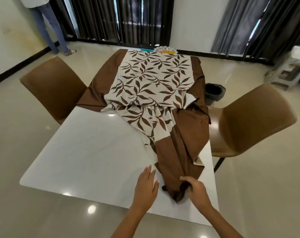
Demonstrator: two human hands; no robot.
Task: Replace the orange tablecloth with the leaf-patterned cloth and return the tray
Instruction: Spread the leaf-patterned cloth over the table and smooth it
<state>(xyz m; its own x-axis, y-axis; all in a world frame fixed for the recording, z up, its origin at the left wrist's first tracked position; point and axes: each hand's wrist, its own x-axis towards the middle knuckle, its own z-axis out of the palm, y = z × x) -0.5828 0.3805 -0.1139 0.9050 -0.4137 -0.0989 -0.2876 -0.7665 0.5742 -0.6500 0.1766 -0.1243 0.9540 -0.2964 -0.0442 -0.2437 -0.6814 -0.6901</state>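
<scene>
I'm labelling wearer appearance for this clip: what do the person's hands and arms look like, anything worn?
Both forearms are bare as far as the frame shows: no sleeves visible. The left hand and right hand wear no gloves, and no rings, watch or bracelets are visible.

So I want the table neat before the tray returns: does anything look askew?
Yes. The leaf-patterned cloth lies flat only on the far half; its near part is bunched toward the right hand, which grips it, leaving the white tabletop bare.

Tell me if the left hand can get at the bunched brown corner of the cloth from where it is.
Probably yes. The left hand lies flat on the bare white table right beside the bunched brown corner that the right hand grips, with nothing between them.
</scene>
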